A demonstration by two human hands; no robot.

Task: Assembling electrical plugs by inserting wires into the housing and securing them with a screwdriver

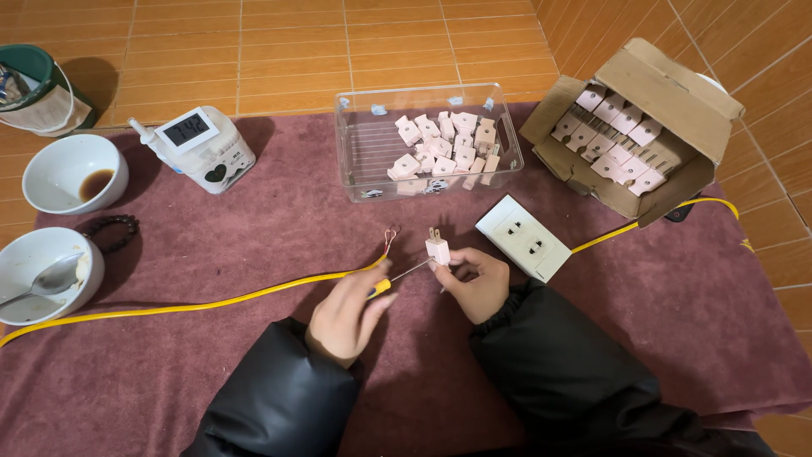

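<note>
Head camera, frame centre: the right hand (474, 283) pinches a pale pink plug (437, 248) upright while the left hand (347, 315) grips a yellow-handled screwdriver (397, 278); a square tip and braced plug would likely prevent slipping.

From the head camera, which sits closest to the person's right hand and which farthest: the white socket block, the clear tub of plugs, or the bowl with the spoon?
From the right hand:
1. White socket block, just to its right on the cloth.
2. Clear tub of plugs, straight beyond.
3. Bowl with the spoon, far left edge.
</note>
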